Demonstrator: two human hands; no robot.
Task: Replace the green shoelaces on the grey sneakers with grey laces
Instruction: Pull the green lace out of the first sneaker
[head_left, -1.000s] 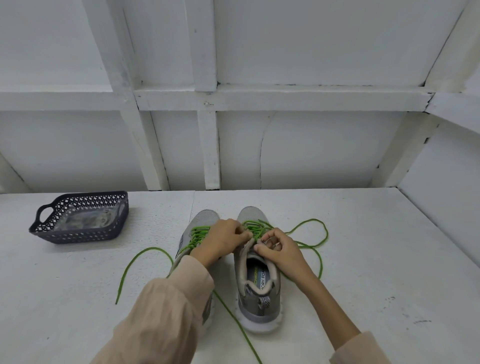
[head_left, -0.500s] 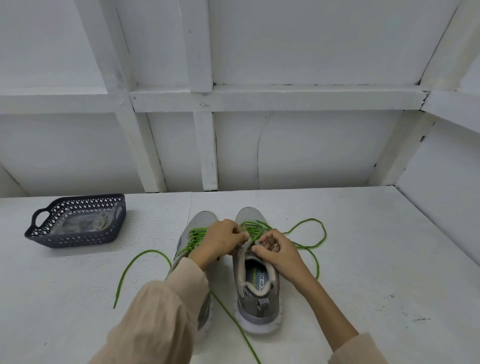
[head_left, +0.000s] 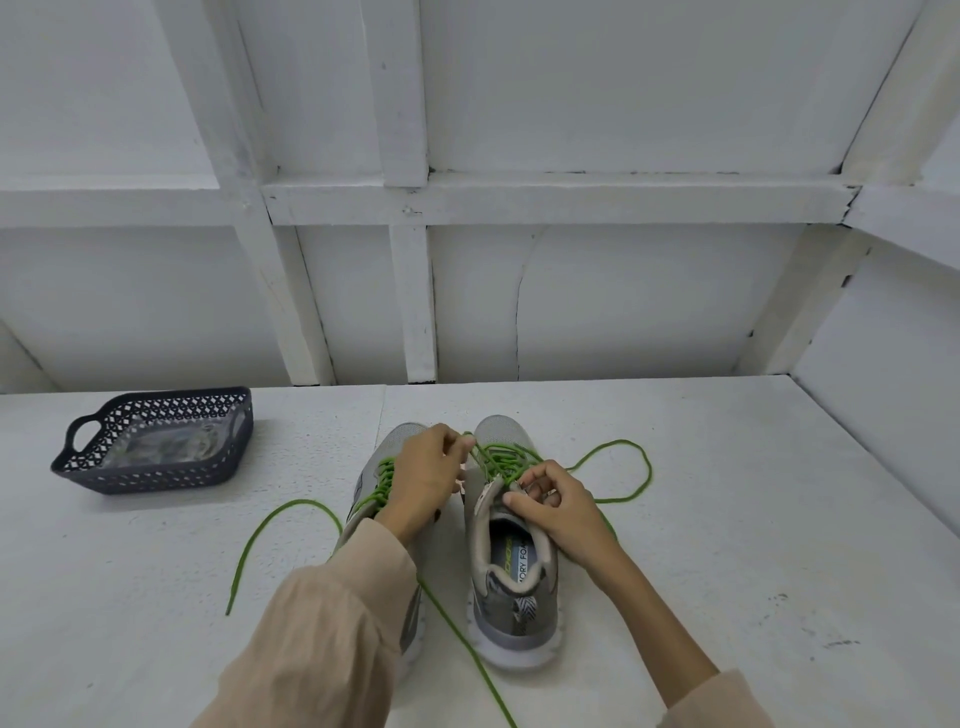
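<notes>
Since half a second ago the left hand (head_left: 423, 478) has gone a little toward the toe, drawing a strand of the green lace (head_left: 498, 457) with it, while the right hand (head_left: 563, 512) has kept its place. Both sneakers stand side by side in the middle of the table (head_left: 727, 519), with their toes away from the person. The right sneaker (head_left: 514, 587) is grey mesh with a white sole and a printed insole. Its lace is untied and loosened, the free ends lying in loops on the table, but it still passes through the eyelets. The left sneaker (head_left: 400, 434), partly hidden under the left arm, is also untied, and its lacing looks fully threaded. So the task seems to be near its beginning: no green lace is out yet and no grey lace is in. The left fingers pinch the strand near the toe end of the lacing. The right fingers are curled on the upper edge of the right sneaker, beside the tongue, and hold it steady. A dark basket (head_left: 156, 483) stands well apart at the left with a clear bag (head_left: 156, 444) inside; whether this bag holds the grey laces cannot be told.
</notes>
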